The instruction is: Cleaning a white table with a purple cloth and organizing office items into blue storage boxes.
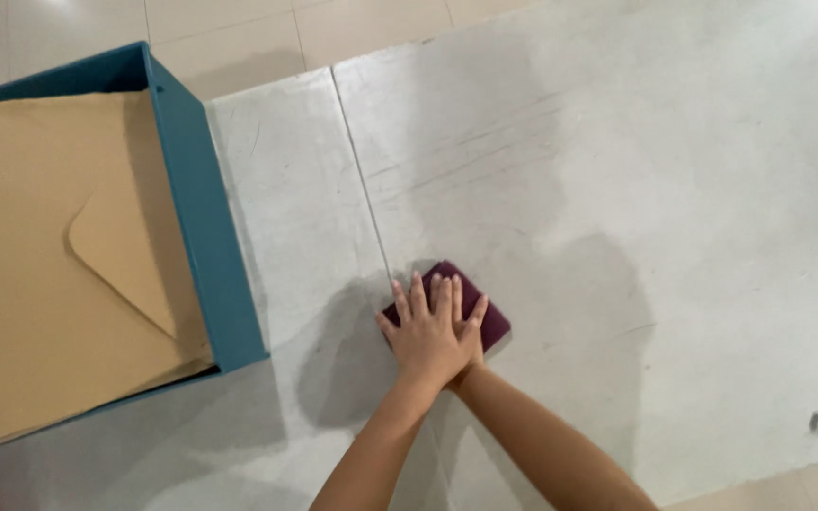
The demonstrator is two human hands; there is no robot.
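left hand flat on top, right hand under it, both open, fingers spread, pressing maroon cloth onto grey slab. cloth just right of slab seam. blue box with cardboard left of cloth. for good result: keep palms flat, weight even.

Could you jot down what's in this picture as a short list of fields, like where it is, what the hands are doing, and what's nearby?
Surface: pale grey slab with a seam, laid on a tiled floor
Left hand: flat, palm down, stacked over the other hand
Right hand: mostly hidden beneath, pressing the pad
Held thing: dark purple pad, flat on the slab
Nearby: blue box at left holding large tan envelopes
Other: small dark speck near the slab's right edge
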